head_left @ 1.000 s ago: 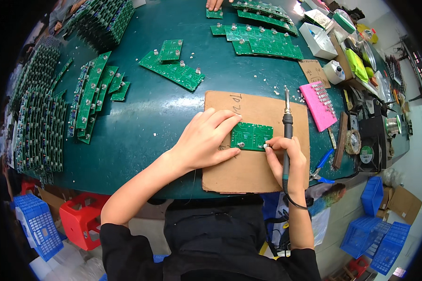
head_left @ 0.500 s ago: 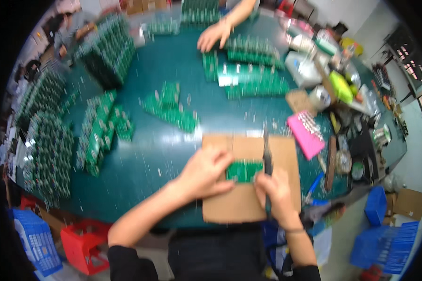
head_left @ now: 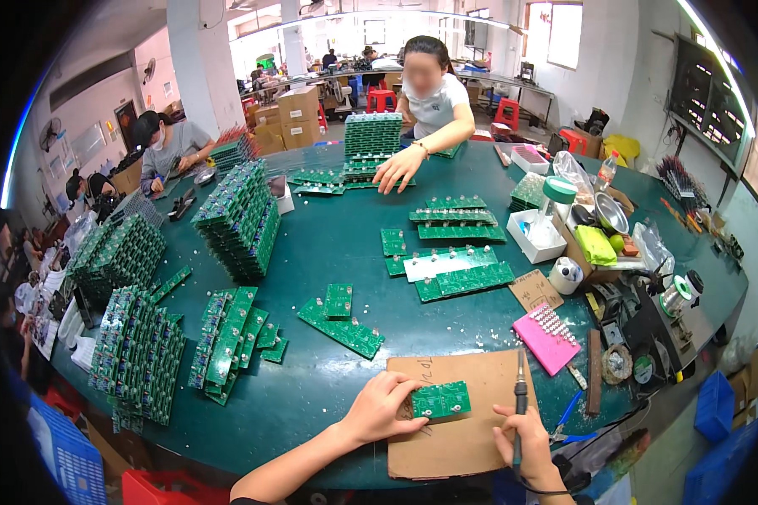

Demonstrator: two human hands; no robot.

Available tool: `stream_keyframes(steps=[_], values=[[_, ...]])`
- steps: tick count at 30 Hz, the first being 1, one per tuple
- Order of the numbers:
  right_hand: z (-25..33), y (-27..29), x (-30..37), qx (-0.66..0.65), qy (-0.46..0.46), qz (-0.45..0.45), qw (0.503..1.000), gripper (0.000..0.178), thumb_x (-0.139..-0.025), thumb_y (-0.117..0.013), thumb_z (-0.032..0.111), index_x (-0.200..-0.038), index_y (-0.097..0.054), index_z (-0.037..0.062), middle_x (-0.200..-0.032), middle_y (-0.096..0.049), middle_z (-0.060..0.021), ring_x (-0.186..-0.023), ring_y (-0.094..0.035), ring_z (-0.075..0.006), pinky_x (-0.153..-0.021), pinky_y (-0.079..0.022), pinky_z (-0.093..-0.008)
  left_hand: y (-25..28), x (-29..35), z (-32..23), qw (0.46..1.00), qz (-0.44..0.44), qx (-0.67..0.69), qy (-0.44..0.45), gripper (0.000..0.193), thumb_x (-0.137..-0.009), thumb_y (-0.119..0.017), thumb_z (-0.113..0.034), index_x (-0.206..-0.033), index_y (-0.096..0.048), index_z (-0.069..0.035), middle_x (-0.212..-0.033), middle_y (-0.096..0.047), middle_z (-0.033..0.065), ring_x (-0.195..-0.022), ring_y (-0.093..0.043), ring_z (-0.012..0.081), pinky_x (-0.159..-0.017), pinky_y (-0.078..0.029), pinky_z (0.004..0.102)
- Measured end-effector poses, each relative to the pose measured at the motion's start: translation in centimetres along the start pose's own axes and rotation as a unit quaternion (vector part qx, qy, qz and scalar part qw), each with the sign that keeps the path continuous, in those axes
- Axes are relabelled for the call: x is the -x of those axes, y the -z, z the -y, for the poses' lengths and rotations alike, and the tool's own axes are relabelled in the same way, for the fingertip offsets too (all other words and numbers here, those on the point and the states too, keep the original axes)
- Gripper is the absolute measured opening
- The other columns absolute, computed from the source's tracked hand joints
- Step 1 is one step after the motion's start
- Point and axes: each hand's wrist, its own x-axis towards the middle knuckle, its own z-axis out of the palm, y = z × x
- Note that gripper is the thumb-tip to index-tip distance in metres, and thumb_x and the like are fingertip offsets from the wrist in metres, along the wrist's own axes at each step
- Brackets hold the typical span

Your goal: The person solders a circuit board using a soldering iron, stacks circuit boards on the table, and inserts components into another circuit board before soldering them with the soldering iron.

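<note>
A small green circuit board (head_left: 441,401) lies on a brown cardboard sheet (head_left: 446,450) at the table's near edge. My left hand (head_left: 383,408) is closed on the board's left end, thumb and fingers at its edge. In my right hand (head_left: 526,442) is a soldering iron (head_left: 520,404), held upright with its tip pointing away from me. The iron stands to the right of the board, apart from it. Two silvery round parts sit along the board's near edge. Beyond the cardboard, a pink block (head_left: 547,341) carries rows of small silvery parts.
Tall stacks of circuit boards (head_left: 240,220) stand at the left, with loose boards (head_left: 341,328) mid-table. Across the table a co-worker's hand (head_left: 400,168) reaches over boards. Blue-handled pliers (head_left: 571,412), a solder spool (head_left: 675,296) and a white box (head_left: 536,238) are at the right.
The view has tilted up, showing more of the room. My right hand with the soldering iron has moved right, away from the board. The co-worker's hand has drawn back toward the far stack.
</note>
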Motion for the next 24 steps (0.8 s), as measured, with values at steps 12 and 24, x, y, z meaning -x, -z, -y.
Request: stream_keyframes(steps=[12, 24], values=[[2.5, -1.3, -3.5, -0.279, -0.203, 0.011, 0.939, 0.021, -0.091, -0.066, 0.006, -0.095, -0.045, 0.0013, -0.108, -0.067, -0.0199, -0.08, -0.065, -0.0155, -0.072, -0.054, -0.0285, 2.7, -0.4, -3.4, 0.998, -0.042, -0.053, -0.013, 0.06, -0.06, -0.085, -0.024, -0.111, -0.063, -0.003, -0.104, -0.055, 0.0151, -0.098, -0.055, 0.0325, -0.087, -0.047, 0.0399], [3.3, -0.7, -3.8, -0.491, -0.302, 0.069, 0.814, 0.03, -0.09, -0.068, 0.004, -0.099, -0.039, 0.0059, -0.096, -0.059, -0.0106, -0.082, -0.065, -0.0147, -0.074, -0.055, -0.0277, 2.5, -0.6, -4.3, 0.993, -0.063, -0.079, -0.056, 0.054, -0.064, -0.083, -0.024, -0.11, -0.061, -0.006, -0.105, -0.055, 0.012, -0.096, -0.057, 0.031, -0.084, -0.047, 0.0409]])
